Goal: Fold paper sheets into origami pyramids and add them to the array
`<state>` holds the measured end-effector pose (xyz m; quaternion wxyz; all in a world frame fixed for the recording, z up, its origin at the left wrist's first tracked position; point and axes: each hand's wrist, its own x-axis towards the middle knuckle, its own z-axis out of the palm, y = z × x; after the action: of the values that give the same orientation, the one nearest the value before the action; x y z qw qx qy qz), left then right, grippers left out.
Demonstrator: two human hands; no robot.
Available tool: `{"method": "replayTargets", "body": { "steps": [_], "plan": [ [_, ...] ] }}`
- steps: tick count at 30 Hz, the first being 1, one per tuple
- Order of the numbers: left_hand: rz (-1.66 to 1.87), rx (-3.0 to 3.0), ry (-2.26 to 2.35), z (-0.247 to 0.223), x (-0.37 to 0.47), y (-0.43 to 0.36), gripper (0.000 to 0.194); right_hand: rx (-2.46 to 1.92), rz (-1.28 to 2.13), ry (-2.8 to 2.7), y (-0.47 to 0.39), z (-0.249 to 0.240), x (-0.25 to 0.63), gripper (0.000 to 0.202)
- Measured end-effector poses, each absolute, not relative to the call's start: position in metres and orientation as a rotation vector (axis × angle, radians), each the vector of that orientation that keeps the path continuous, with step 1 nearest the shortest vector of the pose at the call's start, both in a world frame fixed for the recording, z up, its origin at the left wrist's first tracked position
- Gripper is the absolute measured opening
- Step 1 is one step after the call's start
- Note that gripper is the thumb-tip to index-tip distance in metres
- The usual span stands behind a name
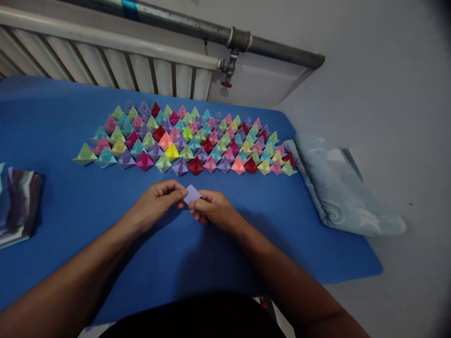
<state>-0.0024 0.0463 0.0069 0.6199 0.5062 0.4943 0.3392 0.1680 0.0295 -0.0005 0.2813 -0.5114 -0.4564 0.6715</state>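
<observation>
in the head view, shows lilac paper (192,193) raised above the blue desk (77,202), between its near and far edges, just in front of rows of pointed paper folds (172,152). pinches the paper's left corner with the fingers of the left hand (155,202), and its lower right edge with those of the right hand (218,209), thumb on top. probably weighs almost nothing; likely bends easily, a little stiffer if layered, and creases or tears under a hard pull. seems best to grip lightly, by opposite edges. looks matte, so probably not slippery. shows no readable brand, label or writing anywhere.
</observation>
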Motion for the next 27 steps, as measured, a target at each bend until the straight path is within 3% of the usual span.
{"method": "replayTargets", "body": {
  "steps": [14,19,27],
  "plan": [
    [0.602,1.046,1.14,0.006,-0.008,0.047,0.029,-1.3,1.591,-1.253,0.034,-0.008,0.181,0.027],
    [0.488,1.23,1.203,-0.001,-0.009,0.044,0.025,-1.314,1.441,-1.574,0.026,-0.012,0.178,0.004],
    [0.421,1.928,1.332,-0.016,-0.01,0.037,0.011,-1.389,1.033,-2.131,0.019,-0.008,0.175,0.015]
  ]
}}
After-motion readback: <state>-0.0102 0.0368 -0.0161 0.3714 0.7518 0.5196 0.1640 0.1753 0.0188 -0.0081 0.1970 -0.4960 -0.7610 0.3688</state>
